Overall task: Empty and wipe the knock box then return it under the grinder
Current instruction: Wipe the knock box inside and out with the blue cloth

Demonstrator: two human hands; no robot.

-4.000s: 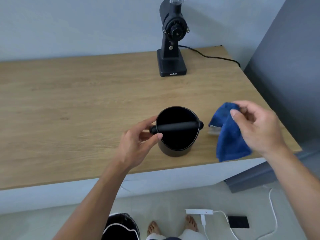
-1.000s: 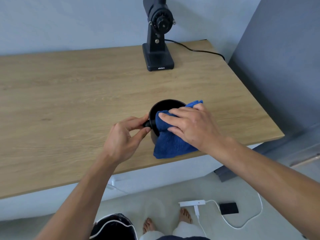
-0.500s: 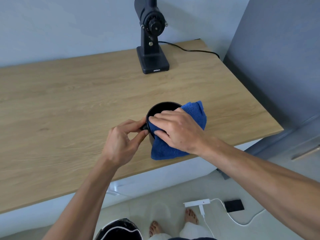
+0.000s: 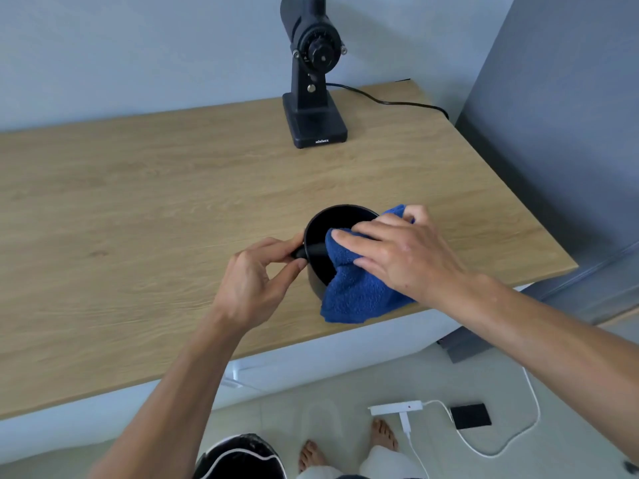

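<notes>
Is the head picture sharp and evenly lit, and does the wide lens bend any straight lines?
Head view: soft, even daylight, no hard shadows or glare; the black cylindrical knock box interior is too dark for detail. The light wooden tabletop edges bow from lens distortion. Both hands, left and right, and the blue terry cloth look reasonably sharp.

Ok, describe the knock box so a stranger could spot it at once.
Find the wooden counter; near its front edge, well in front of the black grinder, stands the knock box. It is the round, open black tub with a blue cloth draped over its rim and a bar across its mouth.
</notes>
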